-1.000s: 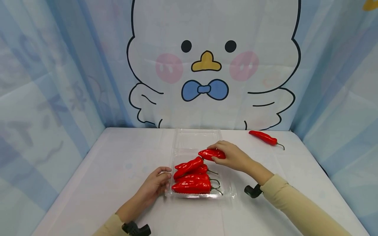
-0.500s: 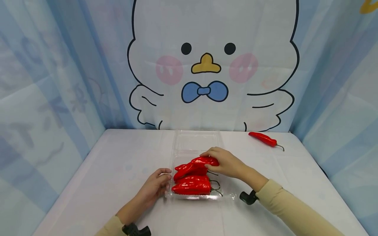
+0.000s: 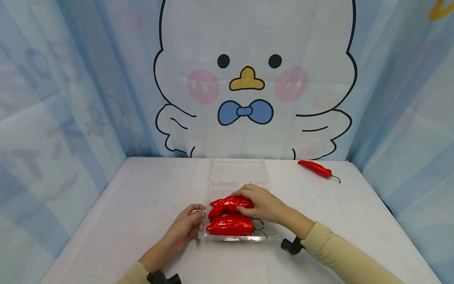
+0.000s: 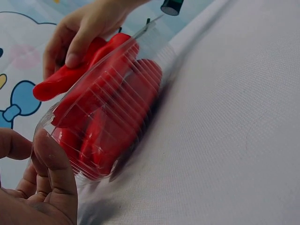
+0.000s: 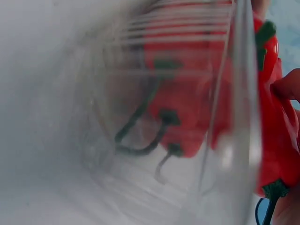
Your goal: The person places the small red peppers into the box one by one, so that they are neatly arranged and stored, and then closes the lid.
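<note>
A clear plastic clamshell box (image 3: 273,238) stands in the middle of the table with its lid (image 3: 239,171) laid back. Several glossy red chili peppers (image 3: 230,227) with dark green stems lie inside. My right hand (image 3: 264,203) grips another red pepper (image 3: 241,202) from above, on top of the pile; in the right wrist view this held pepper (image 5: 279,157) sits above the box rim. At the box's left side, my left hand (image 3: 186,225) pinches the wall between thumb and fingers. The left wrist view shows its thumb (image 4: 56,159) against the plastic.
One more red pepper (image 3: 315,168) lies alone at the back right of the white table (image 3: 124,221). Behind the table hangs a cloth with a printed cartoon bird (image 3: 244,79), and blue curtains (image 3: 408,130) close off both sides.
My right hand has carried its pepper left and toward me, down onto the peppers in the box. The left hand has stayed at the box's left side.
</note>
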Action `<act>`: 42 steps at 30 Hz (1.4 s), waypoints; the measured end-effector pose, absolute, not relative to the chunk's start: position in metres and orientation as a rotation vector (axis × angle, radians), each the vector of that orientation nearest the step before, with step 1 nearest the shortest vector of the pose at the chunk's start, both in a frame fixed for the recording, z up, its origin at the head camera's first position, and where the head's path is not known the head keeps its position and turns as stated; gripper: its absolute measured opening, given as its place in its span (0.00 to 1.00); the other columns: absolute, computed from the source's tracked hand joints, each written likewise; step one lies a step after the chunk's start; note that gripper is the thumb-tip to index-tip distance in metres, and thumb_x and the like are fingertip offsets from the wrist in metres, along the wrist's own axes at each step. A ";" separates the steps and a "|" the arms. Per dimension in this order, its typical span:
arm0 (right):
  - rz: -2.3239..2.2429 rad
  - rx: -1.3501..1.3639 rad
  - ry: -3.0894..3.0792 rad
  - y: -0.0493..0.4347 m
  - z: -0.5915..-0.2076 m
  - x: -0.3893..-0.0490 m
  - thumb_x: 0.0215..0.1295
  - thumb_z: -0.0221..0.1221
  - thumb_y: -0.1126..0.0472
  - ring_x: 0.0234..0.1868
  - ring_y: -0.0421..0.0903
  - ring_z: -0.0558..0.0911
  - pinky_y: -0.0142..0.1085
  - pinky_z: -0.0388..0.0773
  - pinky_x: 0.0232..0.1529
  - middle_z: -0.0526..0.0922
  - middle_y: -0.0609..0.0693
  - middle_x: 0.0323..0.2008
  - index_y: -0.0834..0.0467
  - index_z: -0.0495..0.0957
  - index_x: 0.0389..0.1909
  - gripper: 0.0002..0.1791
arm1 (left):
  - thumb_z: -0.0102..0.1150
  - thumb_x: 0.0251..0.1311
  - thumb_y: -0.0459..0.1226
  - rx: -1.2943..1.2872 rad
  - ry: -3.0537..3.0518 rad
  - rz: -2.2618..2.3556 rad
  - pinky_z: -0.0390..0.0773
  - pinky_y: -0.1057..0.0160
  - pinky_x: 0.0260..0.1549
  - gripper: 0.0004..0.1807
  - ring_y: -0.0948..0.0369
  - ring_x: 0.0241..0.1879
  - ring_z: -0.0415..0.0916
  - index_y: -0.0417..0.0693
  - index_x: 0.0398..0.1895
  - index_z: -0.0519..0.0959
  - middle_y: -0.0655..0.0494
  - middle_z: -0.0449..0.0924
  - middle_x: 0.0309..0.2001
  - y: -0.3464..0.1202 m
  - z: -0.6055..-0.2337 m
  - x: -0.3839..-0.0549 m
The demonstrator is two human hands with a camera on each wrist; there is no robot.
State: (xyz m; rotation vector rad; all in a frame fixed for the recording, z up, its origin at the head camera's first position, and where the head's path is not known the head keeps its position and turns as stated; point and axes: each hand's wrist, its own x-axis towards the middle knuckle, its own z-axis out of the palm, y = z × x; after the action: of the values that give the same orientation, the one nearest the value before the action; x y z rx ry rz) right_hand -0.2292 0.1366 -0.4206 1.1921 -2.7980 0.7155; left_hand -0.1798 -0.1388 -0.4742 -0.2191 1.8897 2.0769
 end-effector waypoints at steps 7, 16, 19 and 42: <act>0.705 1.186 -2.818 0.127 -0.424 -0.221 0.67 0.66 0.56 0.52 0.41 0.81 0.37 0.85 0.53 0.85 0.45 0.53 0.51 0.82 0.59 0.20 | 0.56 0.70 0.36 -0.233 1.885 2.086 0.73 0.70 0.25 0.19 0.63 0.27 0.69 0.40 0.60 0.68 0.58 0.73 0.30 -0.139 -0.476 -0.179; 0.647 1.180 -2.836 0.119 -0.426 -0.215 0.68 0.66 0.54 0.54 0.44 0.81 0.41 0.84 0.56 0.84 0.47 0.54 0.50 0.82 0.60 0.20 | 0.55 0.71 0.36 -0.209 1.859 2.099 0.74 0.71 0.24 0.19 0.64 0.25 0.68 0.40 0.60 0.67 0.59 0.73 0.29 -0.140 -0.476 -0.178; 0.637 1.182 -2.839 0.117 -0.426 -0.214 0.68 0.66 0.54 0.53 0.43 0.81 0.41 0.84 0.56 0.84 0.47 0.54 0.50 0.82 0.60 0.20 | 0.55 0.71 0.36 -0.195 1.851 2.102 0.74 0.71 0.23 0.18 0.65 0.24 0.68 0.40 0.60 0.67 0.59 0.74 0.28 -0.140 -0.476 -0.178; 0.633 1.225 -2.817 0.112 -0.427 -0.216 0.69 0.65 0.55 0.55 0.43 0.81 0.42 0.82 0.59 0.84 0.45 0.54 0.50 0.82 0.59 0.19 | 0.54 0.71 0.36 -0.158 1.826 2.120 0.75 0.72 0.22 0.19 0.65 0.24 0.70 0.39 0.61 0.67 0.59 0.75 0.29 -0.140 -0.476 -0.178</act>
State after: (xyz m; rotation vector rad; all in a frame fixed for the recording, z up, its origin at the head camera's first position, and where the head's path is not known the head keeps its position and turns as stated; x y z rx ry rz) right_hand -0.2157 0.1120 -0.4271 1.2249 -2.8171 0.6329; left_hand -0.1780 -0.1404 -0.4760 -0.1580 1.8265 2.1200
